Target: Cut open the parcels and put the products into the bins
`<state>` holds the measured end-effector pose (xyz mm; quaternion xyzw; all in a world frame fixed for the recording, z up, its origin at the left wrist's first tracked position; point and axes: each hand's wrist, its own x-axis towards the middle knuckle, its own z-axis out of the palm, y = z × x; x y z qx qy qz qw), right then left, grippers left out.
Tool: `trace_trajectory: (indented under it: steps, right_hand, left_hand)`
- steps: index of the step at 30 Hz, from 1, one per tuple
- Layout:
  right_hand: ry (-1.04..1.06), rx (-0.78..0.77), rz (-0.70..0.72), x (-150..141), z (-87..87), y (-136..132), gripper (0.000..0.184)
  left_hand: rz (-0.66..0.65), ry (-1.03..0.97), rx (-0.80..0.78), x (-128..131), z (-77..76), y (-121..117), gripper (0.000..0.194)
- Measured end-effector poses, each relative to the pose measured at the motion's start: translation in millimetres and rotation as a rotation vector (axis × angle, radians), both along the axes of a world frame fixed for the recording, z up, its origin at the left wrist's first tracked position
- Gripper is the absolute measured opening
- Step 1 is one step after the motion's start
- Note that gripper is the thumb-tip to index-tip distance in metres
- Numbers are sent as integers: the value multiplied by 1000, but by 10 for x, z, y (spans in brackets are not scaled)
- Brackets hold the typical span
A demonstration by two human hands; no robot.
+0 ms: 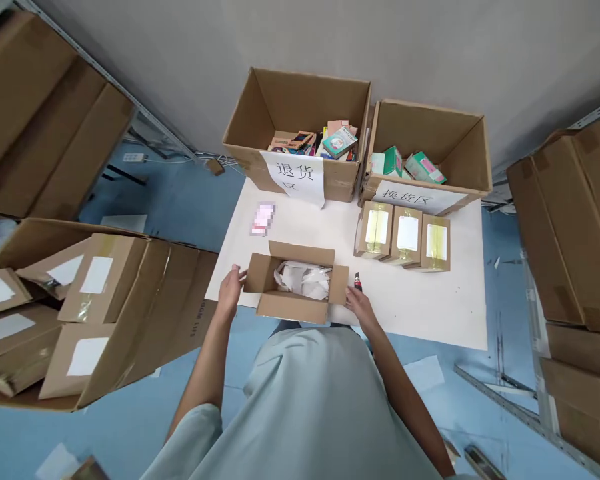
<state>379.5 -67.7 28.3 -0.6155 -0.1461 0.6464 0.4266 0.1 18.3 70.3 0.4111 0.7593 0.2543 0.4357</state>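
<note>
A small cardboard box (pixel 291 308) stands at the table's near edge with its flaps spread outward. Crumpled white packing paper (pixel 304 279) fills it, and whatever lies underneath is hidden. My left hand (pixel 231 288) has its fingers closed at the edge of the left flap. At the opposite side, my right hand (pixel 360 304) grips the right flap between thumb and fingers. Just beyond the right fingers lies a red and black box cutter (pixel 358 283).
Two large open cartons, the left carton (pixel 340 181) and the right carton (pixel 475 190), hold small boxes at the back of the white table (pixel 425 307). Three taped parcels (pixel 407 237) stand before the right one. A big carton (pixel 145 313) of parcels is at left; shelving (pixel 540 347) at right.
</note>
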Motion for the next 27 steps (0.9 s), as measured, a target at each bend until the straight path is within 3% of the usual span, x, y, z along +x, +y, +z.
trace_trajectory:
  steps: [3,6,12,17,22,27]
  right_hand:
    - [-49,42,-9,-270,61,-2,60]
    - [-104,72,-55,-559,139,-28,63]
    - [-187,146,-203,-1071,320,-325,61]
    - [-235,173,-385,-1260,584,-938,68]
    - [-403,150,-668,-1296,878,-1834,77]
    - [-640,-11,-904,-1249,971,-2822,84]
  left_hand:
    - [93,-342,-242,-20,-104,54,85]
    - [-42,-550,-294,72,-121,19,71]
    - [-339,-505,-232,-26,-40,-119,73]
    - [-580,-526,-184,-64,220,-154,72]
    - [-918,-600,-192,477,463,-279,67]
    - [-1287,-650,-237,1514,350,-701,71]
